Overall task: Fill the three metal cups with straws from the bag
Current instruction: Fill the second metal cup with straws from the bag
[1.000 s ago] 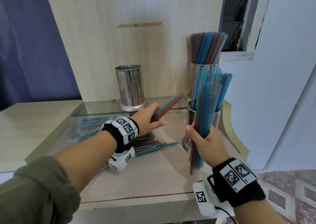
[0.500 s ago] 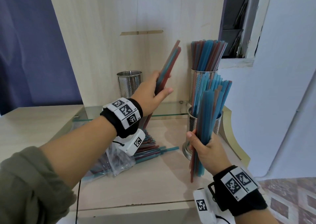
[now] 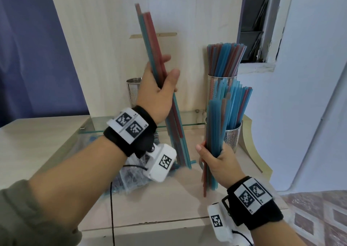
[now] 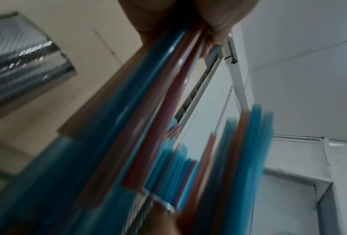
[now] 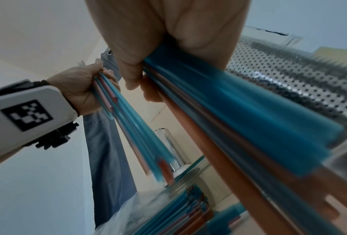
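My left hand grips a thin bunch of blue and red straws, held high and nearly upright. My right hand grips a thicker bunch of straws upright in front of the near metal cup, which holds straws. A second cup behind it on the glass shelf is packed with straws. The third perforated cup stands on the shelf, partly hidden behind my left hand, its inside out of sight. The clear bag with more straws lies on the table under my left wrist.
A glass shelf sits against the wooden back panel. A white wall and pipe stand on the right. The table's front edge is near me. In the right wrist view, loose straws spill from the bag's mouth.
My left hand has lifted its small bunch from the bag up and turned it from slanted to nearly upright. My right hand has held its bunch in about the same place.
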Demonstrator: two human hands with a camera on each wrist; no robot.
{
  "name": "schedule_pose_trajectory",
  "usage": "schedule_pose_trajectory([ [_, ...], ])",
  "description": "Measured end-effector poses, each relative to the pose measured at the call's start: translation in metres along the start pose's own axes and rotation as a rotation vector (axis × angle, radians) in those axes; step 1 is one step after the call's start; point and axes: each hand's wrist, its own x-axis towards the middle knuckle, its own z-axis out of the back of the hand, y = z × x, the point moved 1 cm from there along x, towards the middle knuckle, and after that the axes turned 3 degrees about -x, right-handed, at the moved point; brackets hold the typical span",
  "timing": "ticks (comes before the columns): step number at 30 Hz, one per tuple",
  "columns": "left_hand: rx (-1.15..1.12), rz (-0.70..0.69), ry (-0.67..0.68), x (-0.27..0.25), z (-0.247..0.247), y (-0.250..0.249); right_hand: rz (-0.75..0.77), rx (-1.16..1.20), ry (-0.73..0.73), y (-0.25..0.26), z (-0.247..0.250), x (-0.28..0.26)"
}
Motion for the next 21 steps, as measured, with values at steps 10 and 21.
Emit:
schedule_pose_trajectory([
  [10, -0.039, 0.109, 0.139, -0.061, -0.030, 0.021, 0.084, 0.190, 0.051, 0.004, -0.029, -0.001],
  [21, -0.183, 0.184, 0.252, -0.068, -0.028, 0.022, -0.014, 0.143, 0.224, 0.008, -0.028, 0.007],
])
